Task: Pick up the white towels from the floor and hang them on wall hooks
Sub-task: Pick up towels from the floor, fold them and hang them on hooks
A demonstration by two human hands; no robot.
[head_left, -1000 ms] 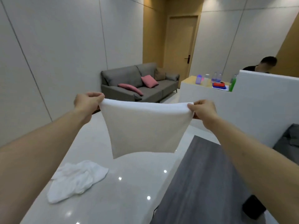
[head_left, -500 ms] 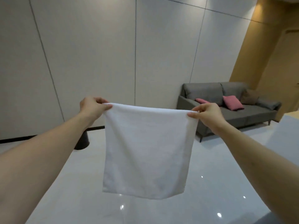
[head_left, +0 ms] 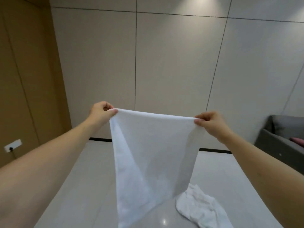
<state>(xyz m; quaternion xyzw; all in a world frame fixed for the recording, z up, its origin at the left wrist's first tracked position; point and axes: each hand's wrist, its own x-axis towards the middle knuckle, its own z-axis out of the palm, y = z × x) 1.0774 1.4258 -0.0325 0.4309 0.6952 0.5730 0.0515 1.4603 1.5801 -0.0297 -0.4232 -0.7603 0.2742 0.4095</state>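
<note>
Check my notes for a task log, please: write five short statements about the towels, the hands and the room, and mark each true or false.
1. Both hands hold the stretched towel by its top corners: left hand, right hand. True.
2. A second white towel lies crumpled on the floor. True.
3. The held towel already hangs on a hook. False: it hangs from the hands, and no hook shows.
4. A grey sofa is at the right edge. True.
5. The left hand is empty. False: it pinches a towel corner.
</note>
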